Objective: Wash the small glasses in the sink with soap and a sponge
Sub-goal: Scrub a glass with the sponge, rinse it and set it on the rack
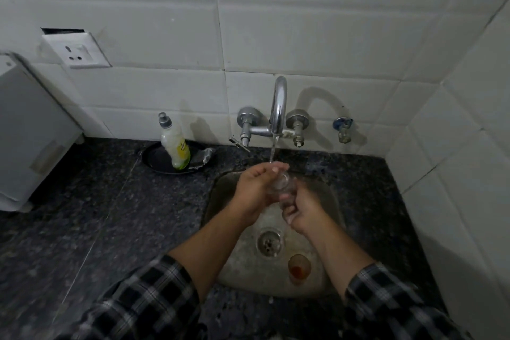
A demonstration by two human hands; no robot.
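Both hands meet over the sink (329, 203). The left hand (258, 188) wraps its fingers round a clear small glass (281, 183) under the tap's (278, 107) running water, and the right hand (302, 210) curls round its base. A second glass (299, 268) with reddish dregs stands beside the drain (270, 241). The soap bottle (176, 146) leans in a black dish (154, 159) on the counter, left of the tap.

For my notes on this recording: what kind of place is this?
Most likely a small home kitchen: a steel sink set in a dark stone counter, a wall tap running, and a soap bottle by the tiled wall.
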